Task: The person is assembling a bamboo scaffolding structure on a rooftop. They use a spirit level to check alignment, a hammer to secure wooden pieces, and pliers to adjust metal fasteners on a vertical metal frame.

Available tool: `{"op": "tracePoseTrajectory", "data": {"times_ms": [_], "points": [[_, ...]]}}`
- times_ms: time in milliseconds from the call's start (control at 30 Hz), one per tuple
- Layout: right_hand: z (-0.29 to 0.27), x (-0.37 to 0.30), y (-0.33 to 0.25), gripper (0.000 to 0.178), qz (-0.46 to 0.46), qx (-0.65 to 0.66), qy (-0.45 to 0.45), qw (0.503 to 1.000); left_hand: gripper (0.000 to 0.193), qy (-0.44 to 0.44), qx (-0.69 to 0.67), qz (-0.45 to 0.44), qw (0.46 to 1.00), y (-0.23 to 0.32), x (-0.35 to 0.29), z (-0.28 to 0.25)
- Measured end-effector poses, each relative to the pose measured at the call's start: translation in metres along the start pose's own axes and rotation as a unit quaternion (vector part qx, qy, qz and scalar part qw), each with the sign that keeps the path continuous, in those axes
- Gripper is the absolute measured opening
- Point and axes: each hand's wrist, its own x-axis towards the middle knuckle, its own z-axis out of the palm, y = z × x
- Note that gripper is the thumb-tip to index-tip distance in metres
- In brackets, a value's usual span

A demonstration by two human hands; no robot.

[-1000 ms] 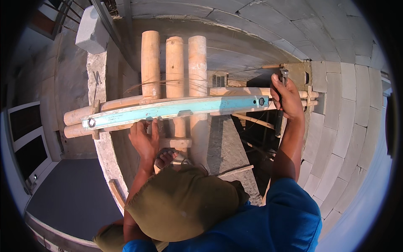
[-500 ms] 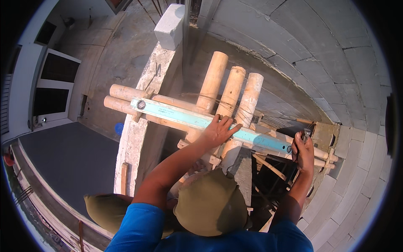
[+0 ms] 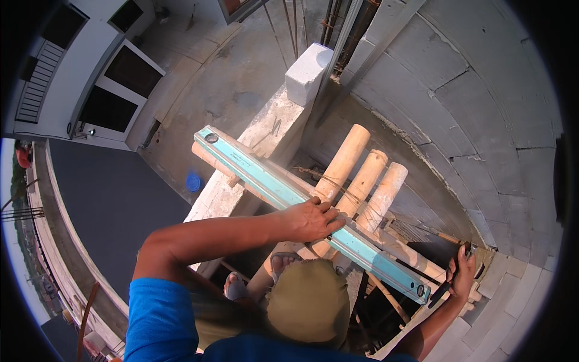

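A long turquoise spirit level (image 3: 259, 176) lies slantwise over the wooden poles (image 3: 401, 246). My left hand (image 3: 310, 220) is closed over the middle of the level, fingers curled across its far edge. Off the level's right end, my right hand (image 3: 463, 271) grips a dark hand tool (image 3: 443, 294), whose exact kind I cannot make out. Beyond the level, several thick round posts (image 3: 342, 163) stick out side by side, with thin wire (image 3: 329, 179) around them. Much of the crossing poles is hidden under the level.
A rough concrete beam (image 3: 274, 127) bears a pale block (image 3: 307, 72) at its far end. Grey block walling (image 3: 470, 102) rises on the right. Below me are dark gaps among timbers and my sandaled feet (image 3: 235, 285). A blue round object (image 3: 193, 182) lies left of the beam.
The view has turned, and the scene appears more slanted. The level has shifted left along the poles, its right end now apart from my right hand. Both hands keep their holds.
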Motion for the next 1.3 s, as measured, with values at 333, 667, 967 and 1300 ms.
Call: {"op": "tracePoseTrajectory", "data": {"times_ms": [333,667,967,1300], "points": [[-0.017,0.058,-0.088,0.037,-0.131,0.315,-0.112,0.933,0.054,-0.068,-0.020,-0.175,0.982,-0.105,-0.107,-0.163],[0.002,0.104,-0.132,0.045,-0.171,0.284,-0.016,0.943,0.036,0.171,-0.030,-0.365,0.915,-0.146,-0.184,-0.240],[0.062,0.125,-0.168,0.033,-0.162,0.354,-0.087,0.917,0.037,0.337,-0.196,-0.452,0.802,-0.143,-0.198,-0.258],[0.151,0.115,-0.220,0.040,-0.178,0.257,-0.041,0.949,0.058,0.417,-0.390,-0.281,0.771,-0.164,-0.109,-0.326]]}}
